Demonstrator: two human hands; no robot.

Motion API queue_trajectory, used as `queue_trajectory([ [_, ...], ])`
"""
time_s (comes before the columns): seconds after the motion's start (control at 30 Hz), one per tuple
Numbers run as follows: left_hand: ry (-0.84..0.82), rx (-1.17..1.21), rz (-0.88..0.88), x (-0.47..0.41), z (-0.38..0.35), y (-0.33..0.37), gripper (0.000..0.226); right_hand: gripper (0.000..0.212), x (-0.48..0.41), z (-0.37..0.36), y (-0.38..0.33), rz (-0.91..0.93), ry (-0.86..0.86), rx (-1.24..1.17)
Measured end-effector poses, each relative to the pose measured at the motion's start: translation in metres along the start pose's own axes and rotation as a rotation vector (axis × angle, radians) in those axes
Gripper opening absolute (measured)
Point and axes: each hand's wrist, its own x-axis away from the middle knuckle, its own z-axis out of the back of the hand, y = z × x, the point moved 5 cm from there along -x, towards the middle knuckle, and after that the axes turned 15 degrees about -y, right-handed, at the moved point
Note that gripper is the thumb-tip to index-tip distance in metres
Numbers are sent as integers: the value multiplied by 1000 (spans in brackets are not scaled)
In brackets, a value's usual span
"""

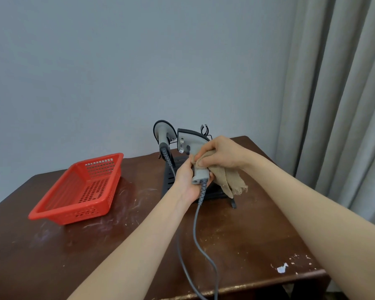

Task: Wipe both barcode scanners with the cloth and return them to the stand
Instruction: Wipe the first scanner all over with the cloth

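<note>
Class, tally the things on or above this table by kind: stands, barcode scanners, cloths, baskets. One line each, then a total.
Stands: 1, black stand
Barcode scanners: 2, parked scanner and held scanner in the left hand
Cloths: 1, tan cloth in the right hand
Baskets: 1, red basket
Total: 5

Grey scanner A (189, 146), dark-topped: raised upright before black stand (168, 182), grip down, cable (195, 224) hanging to table. Tan frayed cloth (227, 178) pressed vs. its grip. Scanner B (164, 135): docked on stand, rear-left.
</note>
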Motion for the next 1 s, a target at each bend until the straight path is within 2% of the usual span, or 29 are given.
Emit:
queue_trajectory([
  [0.1,-1,-16,17,1,-6,-4,40,7,-1,15,5,-13,226,33],
  [0.13,-2,-15,24,1,-7,-5,41,6,0,17,6,-10,252,25],
  [0.2,-1,-3,23,1,-6,-3,40,8,1,16,5,-4,174,19],
  [0.33,22,-10,8,3,-2,1,40,14,8,0,-3,28,-127,-63],
  [0.4,21,-5,8,4,-5,0,41,15,7,3,0,21,-83,-50],
  [0.53,22,42,17,4,-8,-2,42,9,3,18,8,4,147,-37],
  [0.6,28,35,9,4,-6,0,42,10,3,14,6,16,108,-29],
  [0.7,35,-5,10,3,-2,2,41,19,7,1,0,13,-66,-30],
  [0.73,32,-5,16,3,-2,1,41,19,7,0,1,12,-67,-44],
  [0.83,13,22,42,3,-7,-4,43,8,4,14,9,-10,154,-13],
  [0.9,7,24,49,2,-9,-6,44,8,2,21,12,-18,230,-7],
  [1.0,19,-2,45,1,-6,-6,42,8,6,14,7,-13,102,-6],
])
